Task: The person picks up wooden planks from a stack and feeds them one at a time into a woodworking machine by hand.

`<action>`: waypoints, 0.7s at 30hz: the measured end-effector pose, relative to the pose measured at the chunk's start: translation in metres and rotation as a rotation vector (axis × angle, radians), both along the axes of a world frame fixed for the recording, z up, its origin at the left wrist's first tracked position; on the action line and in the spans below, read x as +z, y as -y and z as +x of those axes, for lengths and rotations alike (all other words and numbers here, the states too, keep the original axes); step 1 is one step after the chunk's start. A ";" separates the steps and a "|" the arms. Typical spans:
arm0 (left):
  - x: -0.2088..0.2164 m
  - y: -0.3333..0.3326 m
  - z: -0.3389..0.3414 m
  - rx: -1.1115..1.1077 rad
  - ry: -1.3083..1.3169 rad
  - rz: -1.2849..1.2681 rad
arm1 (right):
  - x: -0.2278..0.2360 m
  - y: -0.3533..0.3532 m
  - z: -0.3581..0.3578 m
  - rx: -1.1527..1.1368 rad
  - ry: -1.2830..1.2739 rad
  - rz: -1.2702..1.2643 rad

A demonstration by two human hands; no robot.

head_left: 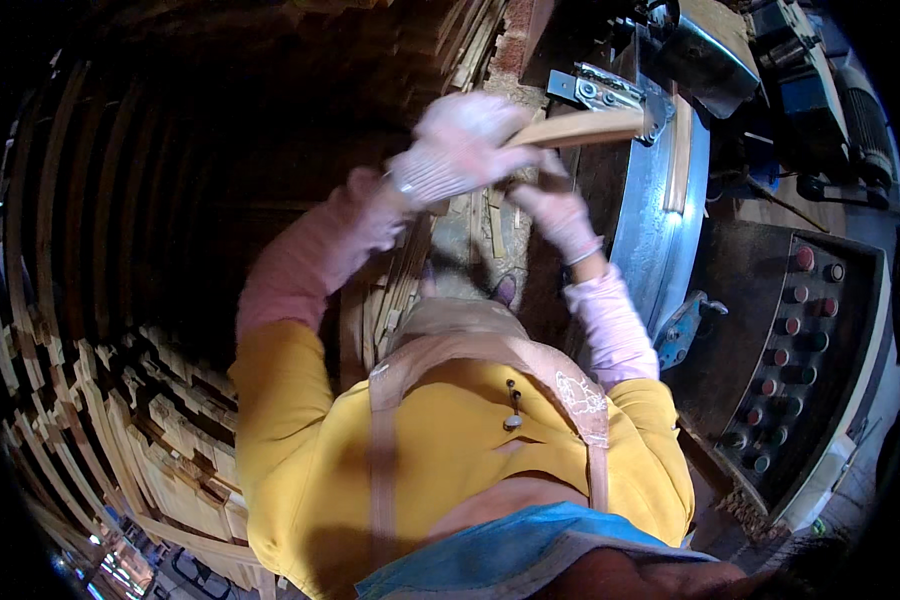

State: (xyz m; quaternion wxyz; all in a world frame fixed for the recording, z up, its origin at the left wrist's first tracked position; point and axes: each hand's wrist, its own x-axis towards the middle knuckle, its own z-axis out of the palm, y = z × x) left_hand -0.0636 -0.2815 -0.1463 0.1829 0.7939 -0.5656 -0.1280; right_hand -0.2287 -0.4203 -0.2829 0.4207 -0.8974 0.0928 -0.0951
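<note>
A pale wooden strip (580, 128) was held at its left end by the gloved left hand (465, 145), whose grip was closed around it. From that grip the strip ran to the right, its far end lying against the metal bracket (610, 92) at the edge of the round machine bed (660, 215). The gloved right hand (558, 212) was just below the strip; whether its grip was closed on anything could not be told. Stacked wooden slats (160, 440) lay at the near left, a button panel (795, 350) at the right.
</note>
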 end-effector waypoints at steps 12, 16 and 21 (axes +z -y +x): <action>-0.131 -0.078 0.002 0.253 -0.789 0.078 | -0.042 0.008 -0.062 -0.581 0.084 0.573; -0.169 -0.204 0.022 0.326 -0.469 0.236 | -0.039 -0.002 -0.037 -0.581 -0.289 0.809; -0.145 -0.280 0.056 0.437 -0.290 0.472 | -0.068 0.016 -0.040 -0.552 -0.297 0.709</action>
